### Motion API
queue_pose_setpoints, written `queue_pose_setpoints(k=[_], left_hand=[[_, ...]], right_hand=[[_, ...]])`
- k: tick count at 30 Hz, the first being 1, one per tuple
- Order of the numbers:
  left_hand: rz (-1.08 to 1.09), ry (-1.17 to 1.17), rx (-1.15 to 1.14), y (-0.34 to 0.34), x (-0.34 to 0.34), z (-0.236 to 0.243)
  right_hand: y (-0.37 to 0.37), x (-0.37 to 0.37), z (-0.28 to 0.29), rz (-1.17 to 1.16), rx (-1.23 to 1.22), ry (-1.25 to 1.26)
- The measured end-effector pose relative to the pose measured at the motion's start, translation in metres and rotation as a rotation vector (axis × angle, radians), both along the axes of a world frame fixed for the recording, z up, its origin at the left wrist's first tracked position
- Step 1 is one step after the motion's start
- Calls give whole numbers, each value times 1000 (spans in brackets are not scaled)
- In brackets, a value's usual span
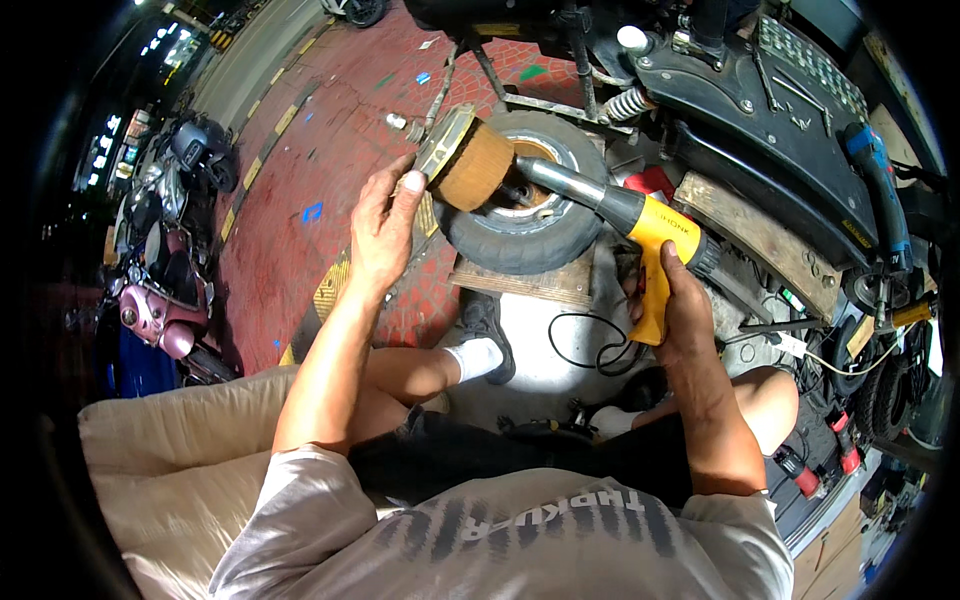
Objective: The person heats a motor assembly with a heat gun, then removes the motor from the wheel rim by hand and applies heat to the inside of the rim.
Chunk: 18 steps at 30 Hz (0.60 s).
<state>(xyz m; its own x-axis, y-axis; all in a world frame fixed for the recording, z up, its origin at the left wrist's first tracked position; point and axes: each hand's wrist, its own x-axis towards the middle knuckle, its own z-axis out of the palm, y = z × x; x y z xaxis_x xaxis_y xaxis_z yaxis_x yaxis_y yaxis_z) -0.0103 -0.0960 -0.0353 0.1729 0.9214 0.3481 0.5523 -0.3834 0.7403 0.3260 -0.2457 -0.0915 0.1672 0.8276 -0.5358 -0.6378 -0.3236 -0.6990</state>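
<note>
My left hand [392,205] grips a round part [473,162] with a rusty brown side and a dull metal plate, tilted above a small wheel [543,245] with a black tyre. My right hand [672,295] holds a yellow and black heat gun [652,225], its steel nozzle aimed at the rusty part, very close to it. The wheel lies on a wooden board [520,287], and a black cable loops below the gun.
Parked scooters [170,300] line the left beside red paving [285,200]. A black metal platform [725,90] with wrenches, a blue tool [880,200], a plank [750,240] and spare tyres fill the right. A padded beige seat [170,470] is at lower left.
</note>
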Motion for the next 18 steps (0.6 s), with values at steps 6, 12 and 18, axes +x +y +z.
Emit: queue_pose_setpoints(k=[6,12,18], left_hand=[[24,93,28,-19,8,10],[46,189,-44,-31,2,7],[72,264,-100,-50,8,13]], right_hand=[[-3,2,2,47,16,24],[-4,7,-1,84,2,29],[-2,10,1,89,20,8]])
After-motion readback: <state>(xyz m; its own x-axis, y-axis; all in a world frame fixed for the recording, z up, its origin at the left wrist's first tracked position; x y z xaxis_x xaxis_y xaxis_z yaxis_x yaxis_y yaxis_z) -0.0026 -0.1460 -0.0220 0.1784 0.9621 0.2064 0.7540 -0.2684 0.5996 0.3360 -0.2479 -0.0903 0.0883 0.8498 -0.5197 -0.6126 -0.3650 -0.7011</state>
